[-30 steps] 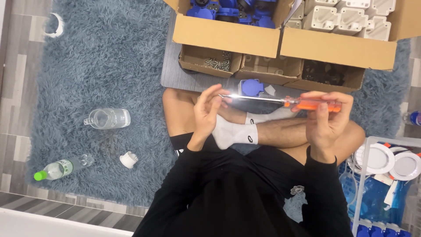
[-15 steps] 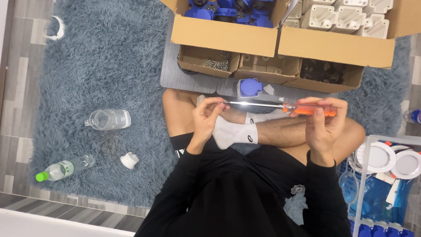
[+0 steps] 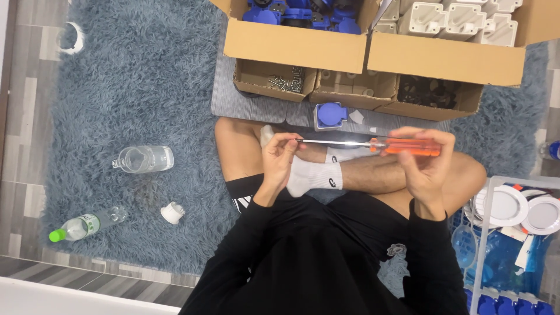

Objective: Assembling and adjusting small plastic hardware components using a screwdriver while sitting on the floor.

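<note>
The right hand (image 3: pixel 429 160) is closed around the orange handle of a screwdriver (image 3: pixel 373 143) held level, while the left hand (image 3: pixel 280 154) pinches its metal tip

From my remote feed I see a screwdriver (image 3: pixel 373 144) with a bright orange handle and a silver shaft, over white socks (image 3: pixel 312 174) with a small black mark. The rug (image 3: pixel 128 99) is shaggy blue-grey — the floor (image 3: pixel 17 116) beside it grey wood-grain planks. The cardboard boxes (image 3: pixel 373 55) are tan, one filled with blue parts (image 3: pixel 303 11), another with off-white ones (image 3: pixel 455 17). A blue-faced socket (image 3: pixel 330 115) sits on a grey mat (image 3: pixel 245 105). I note a clear bottle (image 3: pixel 81 224) with a green cap — and black sleeves (image 3: pixel 233 274).
</note>
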